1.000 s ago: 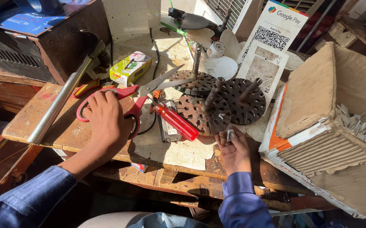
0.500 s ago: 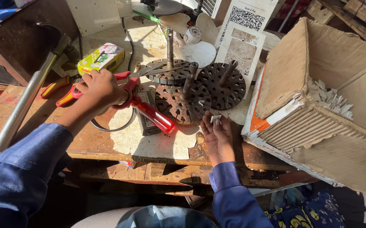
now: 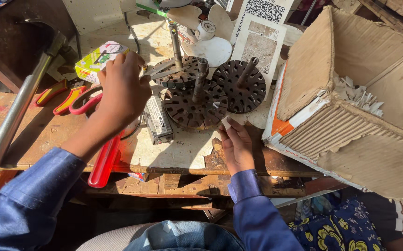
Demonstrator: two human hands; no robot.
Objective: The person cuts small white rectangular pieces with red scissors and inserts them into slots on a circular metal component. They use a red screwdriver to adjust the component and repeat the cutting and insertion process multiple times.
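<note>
A pair of red-handled scissors (image 3: pixel 96 100) is gripped in the left hand (image 3: pixel 122 90), fingers closed through the loops and the blades pointing toward the three dark slotted rotor discs (image 3: pixel 194 109) on the wooden workbench (image 3: pixel 34 135). A small pale slip (image 3: pixel 226 122) is pinched between thumb and fingertips of the right hand (image 3: pixel 236 146), just at the rim of the nearest disc. For a clean cut, the slip is best kept taut and flat, with the blades brought square to its edge — not at a slant. The pinching fingers should be kept back from the cutting line. A red-handled tool (image 3: pixel 104 160) lies at the bench edge and a torn cardboard box (image 3: pixel 364 107) stands to the right — both are better left undisturbed.
</note>
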